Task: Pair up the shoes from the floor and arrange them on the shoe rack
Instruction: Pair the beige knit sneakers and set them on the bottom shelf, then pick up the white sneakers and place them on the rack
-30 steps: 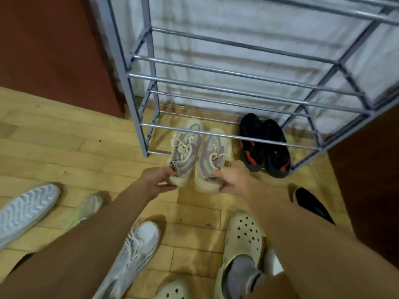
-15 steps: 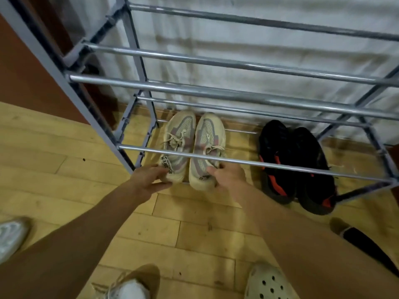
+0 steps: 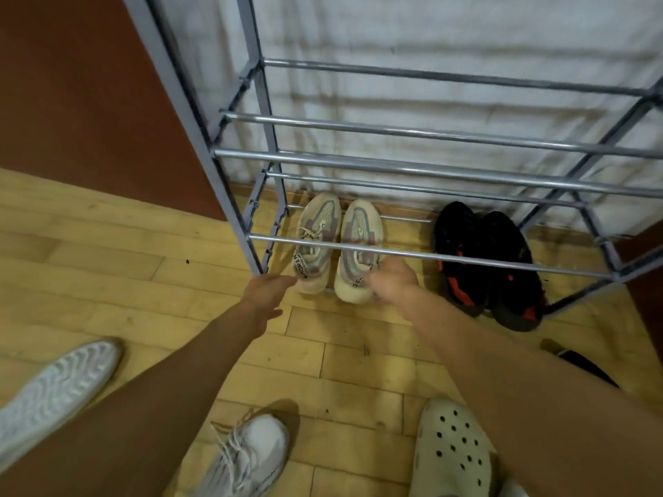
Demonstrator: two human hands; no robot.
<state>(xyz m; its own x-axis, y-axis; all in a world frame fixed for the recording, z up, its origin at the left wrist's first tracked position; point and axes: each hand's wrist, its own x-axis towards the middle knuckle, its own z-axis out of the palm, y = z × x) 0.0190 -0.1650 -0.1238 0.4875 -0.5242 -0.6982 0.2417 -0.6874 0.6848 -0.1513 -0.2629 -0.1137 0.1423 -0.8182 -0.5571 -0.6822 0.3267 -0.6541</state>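
A pair of beige-and-grey sneakers, the left sneaker (image 3: 317,227) and the right sneaker (image 3: 360,224), stands side by side on the bottom tier of the grey metal shoe rack (image 3: 430,258), toes to the wall. My left hand (image 3: 265,294) is at the left sneaker's heel with fingers spread, barely touching it. My right hand (image 3: 393,281) is curled around the right sneaker's heel. A black pair with red accents (image 3: 480,245) sits to the right on the same tier.
On the wooden floor lie a white sneaker sole-up (image 3: 53,389), a white laced sneaker (image 3: 251,457) and a dark shoe (image 3: 581,364), partly hidden by my right arm. A cream clog (image 3: 452,450) is worn on a foot. The upper rack bars overhang the bottom tier.
The beige pair went from in front of the rack to deeper onto the bottom tier. My left hand has loosened from its sneaker's heel. The camera pulled back a little.
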